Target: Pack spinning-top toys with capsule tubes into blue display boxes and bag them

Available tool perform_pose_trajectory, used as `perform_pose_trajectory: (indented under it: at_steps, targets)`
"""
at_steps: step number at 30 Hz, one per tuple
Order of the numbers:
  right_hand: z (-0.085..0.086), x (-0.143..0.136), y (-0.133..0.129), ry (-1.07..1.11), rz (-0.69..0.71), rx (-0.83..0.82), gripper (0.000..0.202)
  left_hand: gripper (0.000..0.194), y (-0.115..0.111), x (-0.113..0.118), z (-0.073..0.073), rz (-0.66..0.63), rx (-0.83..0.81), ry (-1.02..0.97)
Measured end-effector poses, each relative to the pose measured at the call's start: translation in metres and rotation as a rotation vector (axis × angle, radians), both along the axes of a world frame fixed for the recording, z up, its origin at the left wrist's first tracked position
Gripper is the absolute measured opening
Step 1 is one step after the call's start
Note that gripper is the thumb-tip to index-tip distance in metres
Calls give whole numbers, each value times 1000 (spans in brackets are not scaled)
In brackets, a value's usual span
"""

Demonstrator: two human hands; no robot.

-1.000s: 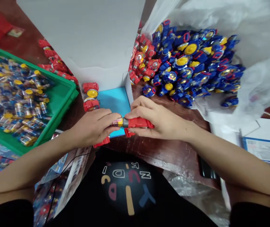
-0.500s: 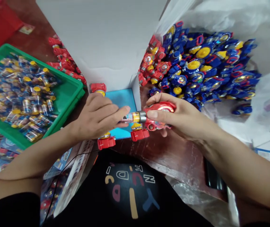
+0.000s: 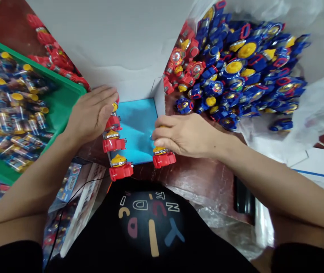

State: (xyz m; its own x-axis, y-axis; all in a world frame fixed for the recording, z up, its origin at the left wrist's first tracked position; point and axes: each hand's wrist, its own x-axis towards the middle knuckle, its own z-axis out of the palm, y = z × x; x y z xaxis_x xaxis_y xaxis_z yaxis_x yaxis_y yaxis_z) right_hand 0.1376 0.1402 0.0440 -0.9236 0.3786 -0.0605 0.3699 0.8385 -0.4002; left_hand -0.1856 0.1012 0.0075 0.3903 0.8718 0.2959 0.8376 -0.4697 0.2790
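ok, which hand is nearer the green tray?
Left. The left hand is right beside the green tray, at its corner by the row of red toys; the right hand is farther off, across the blue surface.

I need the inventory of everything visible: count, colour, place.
Tray: one, green, left.
Capped tubes: many, blue-yellow, inside tray.
Panel: one, white, centre back.
Base: one, light blue, centre.
Left toys: four visible, red-yellow, base's left.
Right toys: at least one, red-yellow, base's right.
Toy piles: two, red, flanking panel.
Blue toys: many, blue-yellow, upper right.
Plastic sheeting: uncountable, whitish, upper right.
Packages: several, mostly blue, lower left.
Table: one, reddish brown, underneath.
Shirt: one, black, bottom centre.
Left grip: one, bare, against left toys.
Right grip: one, bare, against right toys.
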Motion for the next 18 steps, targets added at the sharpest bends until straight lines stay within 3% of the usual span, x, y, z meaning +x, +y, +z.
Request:
perform_pose_trajectory:
  at_steps: [3, 8, 10, 12, 14, 16, 18]
  targets:
    - [-8, -15, -7, -106, 45, 29, 65, 52, 5, 2, -5, 22, 8, 1]
    - [-10, -28, -1, -144, -66, -57, 64, 44, -6, -6, 1, -16, 64, -101]
    - [-5, -10, 8, -27, -152, -76, 68, 43, -20, -32, 10, 104, 147, -155]
    - [-12, 25, 24, 116, -310, -34, 69, 40, -36, -74, 17, 389, 201, -111]
    - [-45, 62, 47, 131, -517, 140, 70, 36, -50, -124, 18, 700, 97, 37]
    - [-98, 84, 71, 116, -450, 295, 82, 37, -59, -168, 11, 868, -136, 182]
    - [-150, 87, 88, 169, -324, 322, 75, 36, -61, -196, -2, 902, -331, 253]
